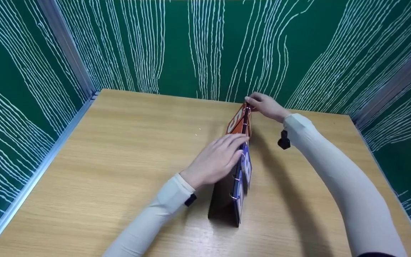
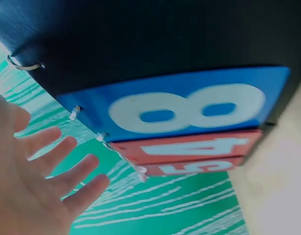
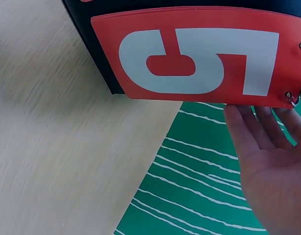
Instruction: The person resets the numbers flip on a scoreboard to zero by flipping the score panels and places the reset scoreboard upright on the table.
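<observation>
A flip scoreboard (image 1: 238, 192) stands tented on the table, its ringed ridge running away from me. On its left-wrist side are a blue 8 card (image 2: 185, 108) and red 4 and 5 cards; the right wrist view has a red 5 card (image 3: 199, 61). My left hand (image 1: 215, 157) lies over the middle of the ridge in the head view, its fingers loosely extended and apart in the left wrist view. At the far end my right hand (image 1: 268, 106) grips the scoreboard's top corner, fingertips partly hidden behind the card edge.
The scoreboard stands on a wooden table (image 1: 137, 150). Green walls (image 1: 177, 46) with white wavy lines rise behind and at both sides, with metal posts (image 1: 66, 46) at the corners. A dark shadow lies right of the scoreboard.
</observation>
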The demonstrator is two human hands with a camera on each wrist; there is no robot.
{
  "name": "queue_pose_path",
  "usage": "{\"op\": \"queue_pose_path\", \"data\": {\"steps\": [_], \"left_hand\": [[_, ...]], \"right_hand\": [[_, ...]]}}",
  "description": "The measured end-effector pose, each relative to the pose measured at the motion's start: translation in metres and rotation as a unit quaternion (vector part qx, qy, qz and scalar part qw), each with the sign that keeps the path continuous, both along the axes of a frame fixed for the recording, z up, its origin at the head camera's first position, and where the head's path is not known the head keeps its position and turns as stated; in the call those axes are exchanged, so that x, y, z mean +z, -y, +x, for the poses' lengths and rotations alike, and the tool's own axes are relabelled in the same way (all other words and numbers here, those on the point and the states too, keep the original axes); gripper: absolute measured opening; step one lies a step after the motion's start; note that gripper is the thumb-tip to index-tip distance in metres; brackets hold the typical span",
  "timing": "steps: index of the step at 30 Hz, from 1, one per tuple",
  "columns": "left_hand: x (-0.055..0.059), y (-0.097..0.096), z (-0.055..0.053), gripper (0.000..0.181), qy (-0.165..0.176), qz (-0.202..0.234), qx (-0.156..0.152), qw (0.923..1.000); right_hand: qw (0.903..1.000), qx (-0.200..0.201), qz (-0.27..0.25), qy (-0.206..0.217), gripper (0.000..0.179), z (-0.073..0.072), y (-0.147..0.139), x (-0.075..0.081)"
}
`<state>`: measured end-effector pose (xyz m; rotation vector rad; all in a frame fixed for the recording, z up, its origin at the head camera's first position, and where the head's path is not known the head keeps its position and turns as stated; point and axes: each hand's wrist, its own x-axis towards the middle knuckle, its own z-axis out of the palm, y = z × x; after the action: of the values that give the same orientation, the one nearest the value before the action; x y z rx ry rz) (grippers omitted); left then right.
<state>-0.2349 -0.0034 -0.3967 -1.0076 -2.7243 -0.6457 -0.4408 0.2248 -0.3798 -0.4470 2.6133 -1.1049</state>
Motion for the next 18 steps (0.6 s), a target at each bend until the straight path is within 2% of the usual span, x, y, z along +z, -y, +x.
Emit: {"op": "queue_pose_path", "data": {"steps": [4, 7, 12, 18], "left_hand": [[-0.015, 0.015, -0.004, 0.046, 0.053, 0.008, 0.009, 0.9985], [-0.030, 0.027, -0.008, 0.044, 0.098, -0.001, 0.001, 0.9952], [-0.049, 0.042, -0.014, 0.065, 0.161, -0.012, -0.030, 0.9864], [-0.059, 0.045, -0.019, 0.079, 0.198, -0.001, -0.039, 0.9795]], "right_hand": [[0.9999, -0.001, -0.004, 0.012, 0.058, 0.001, -0.001, 0.000], [0.9998, 0.000, -0.006, 0.019, 0.056, 0.001, 0.000, 0.001], [0.9997, 0.000, -0.011, 0.023, 0.052, 0.001, 0.000, 0.002], [0.9999, 0.003, 0.003, 0.015, 0.054, 0.001, 0.000, 0.002]]}}
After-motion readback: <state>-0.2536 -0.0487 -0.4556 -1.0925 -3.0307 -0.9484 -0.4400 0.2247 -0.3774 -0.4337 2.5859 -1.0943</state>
